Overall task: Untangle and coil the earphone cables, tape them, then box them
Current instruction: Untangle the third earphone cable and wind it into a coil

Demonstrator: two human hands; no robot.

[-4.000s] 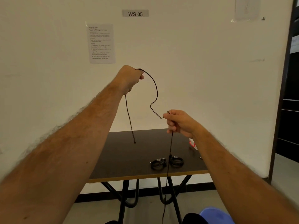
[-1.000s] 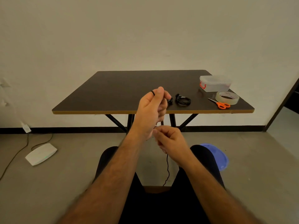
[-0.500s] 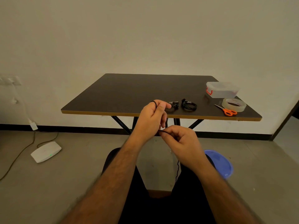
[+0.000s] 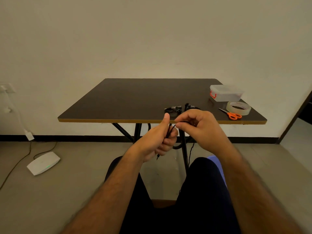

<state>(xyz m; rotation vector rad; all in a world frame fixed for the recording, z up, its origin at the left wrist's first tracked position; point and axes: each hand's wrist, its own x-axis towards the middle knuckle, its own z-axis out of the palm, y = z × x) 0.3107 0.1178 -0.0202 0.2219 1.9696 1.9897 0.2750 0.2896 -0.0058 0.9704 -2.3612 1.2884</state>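
The left hand (image 4: 157,141) grips the black earphone cable (image 4: 170,131) in a fist, thumb up. The right hand (image 4: 199,127) pinches the cable just beside it. The rest hangs down under the right hand. To coil well, keep each loop the same and pull gently.

A: How was the light?

B: Dim and warm, with a yellowish cast on the wall (image 4: 152,39). Nothing glared, and the shadows were soft.

A: And the sharpness?

B: The counter (image 4: 135,98) was fairly crisp. The forearms low in the picture were smeared and soft, and the wide lens bent the skirting line (image 4: 67,138) near the edges.
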